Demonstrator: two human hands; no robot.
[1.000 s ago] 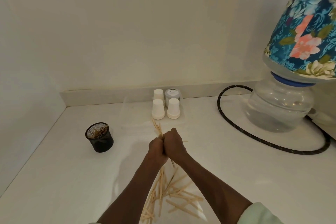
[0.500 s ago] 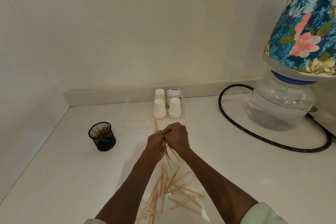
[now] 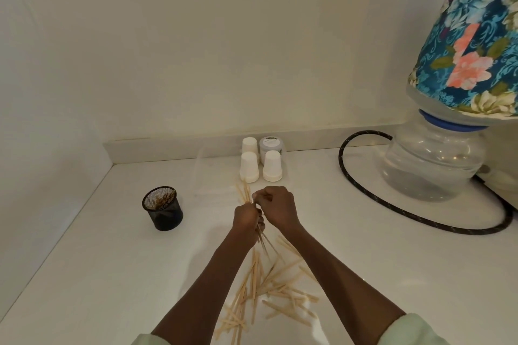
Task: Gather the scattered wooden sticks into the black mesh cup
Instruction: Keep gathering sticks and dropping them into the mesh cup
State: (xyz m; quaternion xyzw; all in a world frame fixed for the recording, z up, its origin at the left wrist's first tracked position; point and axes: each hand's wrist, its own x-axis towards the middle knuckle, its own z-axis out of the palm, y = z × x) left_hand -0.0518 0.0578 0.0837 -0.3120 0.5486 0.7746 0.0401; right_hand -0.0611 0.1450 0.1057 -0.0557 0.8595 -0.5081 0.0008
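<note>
While clamped in both hands, stick bundle near-upright, tips toward the back wall.

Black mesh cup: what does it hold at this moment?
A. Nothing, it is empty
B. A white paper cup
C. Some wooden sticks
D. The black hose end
C. The black mesh cup stands upright on the counter with some wooden sticks leaning inside it, while the left hand grips a separate bundle to its right.

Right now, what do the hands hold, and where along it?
Left hand grips a bundle of sticks near mid-length; right hand pinches at it by the left fist.
</note>
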